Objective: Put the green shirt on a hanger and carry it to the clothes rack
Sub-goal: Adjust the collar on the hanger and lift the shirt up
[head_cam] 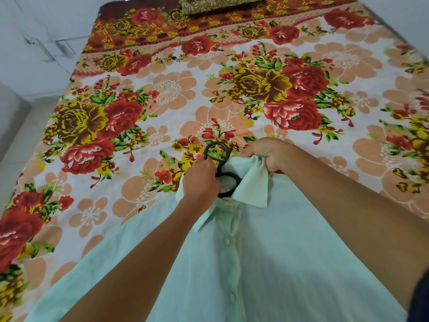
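The pale green buttoned shirt [267, 252] lies front up on the bed, collar pointing away from me. A black hanger [220, 159] pokes its hook out of the neck opening, and the rest of it is hidden under the cloth. My left hand [200, 180] is closed around the left collar edge at the base of the hook. My right hand [267, 152] pinches the right side of the collar and lifts it a little.
The bed carries a floral sheet [174, 89] in red, yellow and peach. A brown patterned pillow [218, 3] lies at the far end. White walls and pale floor [27, 135] run along the bed's left side. No clothes rack is in view.
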